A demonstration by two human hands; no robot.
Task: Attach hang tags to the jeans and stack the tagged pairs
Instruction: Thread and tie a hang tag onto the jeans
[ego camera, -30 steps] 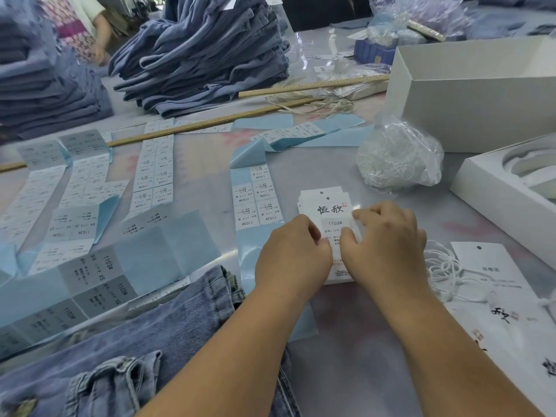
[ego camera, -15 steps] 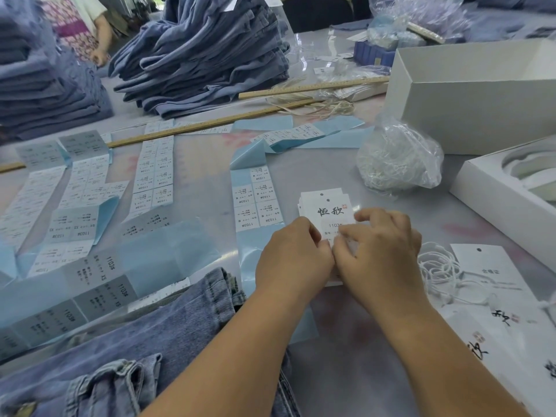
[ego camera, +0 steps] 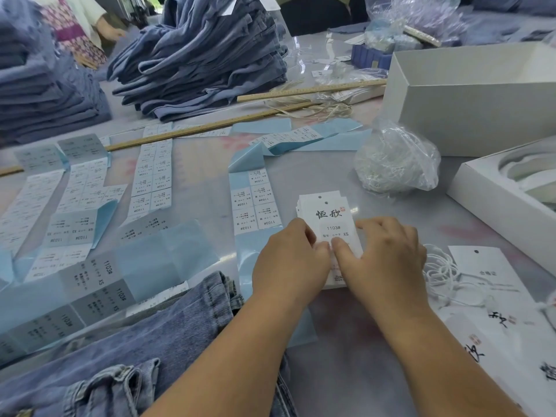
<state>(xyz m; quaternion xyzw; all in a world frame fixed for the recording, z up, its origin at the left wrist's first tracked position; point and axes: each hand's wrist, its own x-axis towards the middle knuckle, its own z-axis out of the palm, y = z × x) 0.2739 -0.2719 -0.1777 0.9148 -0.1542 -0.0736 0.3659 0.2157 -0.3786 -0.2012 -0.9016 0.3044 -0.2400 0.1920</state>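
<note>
**Tags still being prepared; the nearest jeans carry none**

Far ahead of the hands and to their left, a tall heap of folded blue denim jeans (ego camera: pixel 204 61) sits on the grey counter (ego camera: pixel 346 356); whether those pairs are tagged cannot be told. Close to the person, just left of the forearms, one pair of light blue jeans (ego camera: pixel 126 356) lies flat with its waistband toward the camera and no tag visible on it, so I judge the attaching and stacking for this pair are not yet done.

Left of the hands, long pale blue backing strips of size stickers (ego camera: pixel 255 200) spread across the counter, many stickers unpeeled. Ahead and right of the hands lies a clear plastic bag of white loop strings (ego camera: pixel 394 161).

Directly under the hands rests a small stack of white card hang tags (ego camera: pixel 328 212) printed "1103# XS". The left hand (ego camera: pixel 288 260) and the right hand (ego camera: pixel 388 254) both curl onto the top tag, fingertips pinching at its middle, seemingly pressing down a size sticker.

Stringing comes next, I judge.
</note>
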